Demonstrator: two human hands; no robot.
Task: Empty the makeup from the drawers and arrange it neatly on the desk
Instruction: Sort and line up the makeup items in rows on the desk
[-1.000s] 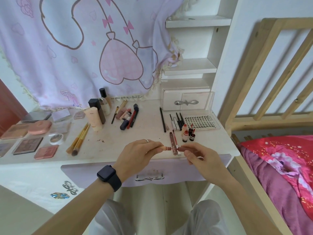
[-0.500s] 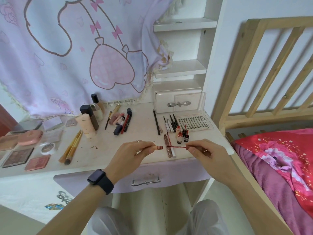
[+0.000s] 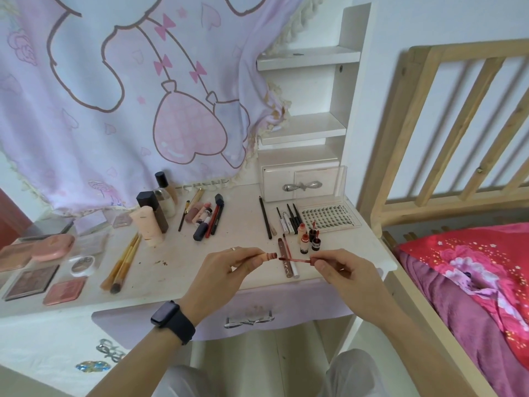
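A lip gloss tube [image 3: 269, 256] is pinched in the left hand [image 3: 226, 267] and its wand [image 3: 294, 259] in the right hand [image 3: 343, 270]. The two are held apart just above the front edge of the desk [image 3: 243, 233]. Much makeup [image 3: 206, 217] is already laid out there in groups. The small drawer [image 3: 300, 183] and the front drawer [image 3: 257, 308] are seen closed. Little seems left beyond recapping and placing this tube.

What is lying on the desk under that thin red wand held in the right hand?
A brown lip tube and a white-tipped pen lie on the desk beneath the wand, which the right hand pinches. Where the wand crosses them, a sliver of each is hidden.
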